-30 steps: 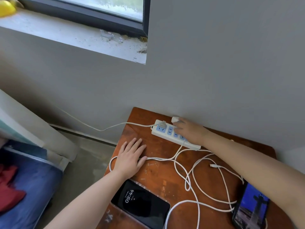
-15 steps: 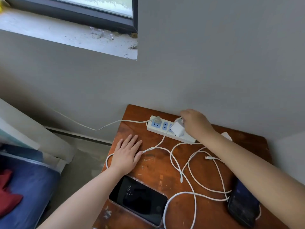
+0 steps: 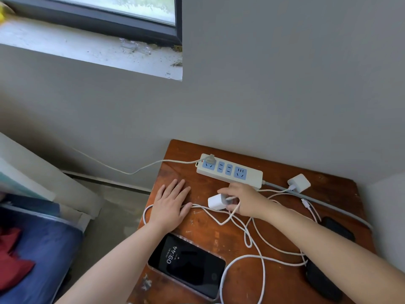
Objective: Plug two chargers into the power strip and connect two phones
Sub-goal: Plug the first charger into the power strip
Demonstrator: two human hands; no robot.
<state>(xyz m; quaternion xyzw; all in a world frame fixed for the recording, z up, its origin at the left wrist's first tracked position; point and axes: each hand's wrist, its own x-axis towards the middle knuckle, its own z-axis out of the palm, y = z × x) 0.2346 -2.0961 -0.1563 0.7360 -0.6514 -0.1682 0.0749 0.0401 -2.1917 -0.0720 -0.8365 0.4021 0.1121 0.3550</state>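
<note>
Both chargers [image 3: 217, 201] still out of the strip [image 3: 230, 171]: one gripped by right hand [image 3: 247, 201] just below strip, left hand [image 3: 169, 205] flat, holding nothing.

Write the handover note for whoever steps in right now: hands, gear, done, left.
Left hand: flat on the table, open, holding nothing.
Right hand: gripping a charger, off the strip.
Power strip: by the wall, all sockets free.
Second charger: lying loose right of the strip.
Lit phone: front left, cable at its right end. Dark phone: under the right forearm.
Done: nothing plugged into the strip.
Left: plug both chargers, check both phone cables.
</note>
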